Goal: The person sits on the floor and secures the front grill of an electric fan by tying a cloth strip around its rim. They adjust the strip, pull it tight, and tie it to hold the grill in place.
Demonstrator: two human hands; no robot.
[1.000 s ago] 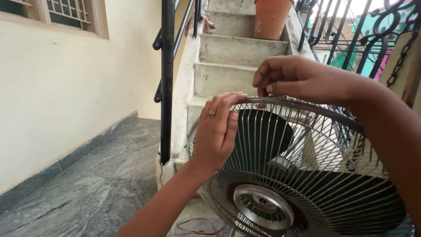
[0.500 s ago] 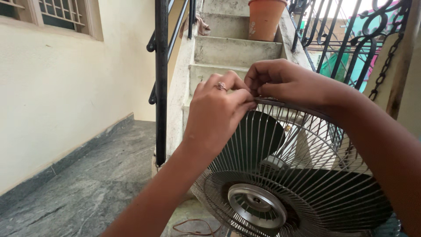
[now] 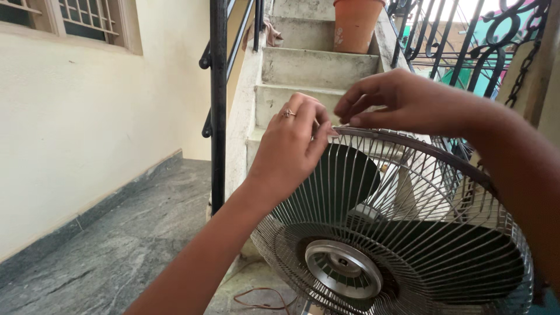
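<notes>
Evidently we pinch the round silver wire fan guard [image 3: 408,233] at its top rim, left hand [image 3: 289,149] and right hand [image 3: 396,102] fingertips closed there, guard apparently still seated over dark blades [image 3: 344,181].

Over the last second the left hand [image 3: 291,149] climbed from the upper left curve of the wire fan guard [image 3: 408,233] to its top edge, where its fingers closed against the rim. The right hand [image 3: 396,102] had first rested curled on the top rim; half a second back the 2 hands pressed close together there, and then the right one lifted a little and drew apart, fingertips pinched just above the rim. The view shifted slightly too.
</notes>
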